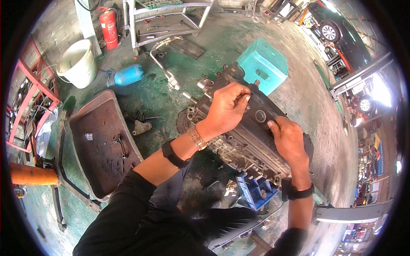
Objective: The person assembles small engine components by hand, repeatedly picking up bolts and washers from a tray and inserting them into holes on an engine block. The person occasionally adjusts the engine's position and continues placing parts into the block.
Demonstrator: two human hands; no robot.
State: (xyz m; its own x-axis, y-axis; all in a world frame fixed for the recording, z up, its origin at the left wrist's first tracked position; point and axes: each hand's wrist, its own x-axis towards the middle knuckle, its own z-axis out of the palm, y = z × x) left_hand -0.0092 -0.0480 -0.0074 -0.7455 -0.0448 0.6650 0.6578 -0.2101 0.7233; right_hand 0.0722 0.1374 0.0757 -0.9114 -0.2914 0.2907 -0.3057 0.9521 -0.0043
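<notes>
A dirty engine (pixel 228 149) stands on the floor before me, its long black valve cover (pixel 252 130) on top. A round opening or cap (pixel 260 116) sits on the cover between my hands. My left hand (pixel 226 106) is over the cover's far side, thumb and fingers pinched together; whatever is between them is too small to make out. At the cover's right end, my right hand (pixel 289 138) is closed, thumb against the black surface and fingers curled under. What those fingers hold, if anything, is hidden.
Left lies a large brown tray (pixel 92 119) with a wrench (pixel 121 145) inside. Behind the engine stands a turquoise stool (pixel 271 62); a blue parts box (pixel 245 190) is near my legs. A white bucket (pixel 77 64), blue bottle (pixel 128 75) and fire extinguisher (pixel 109 29) stand or lie further back.
</notes>
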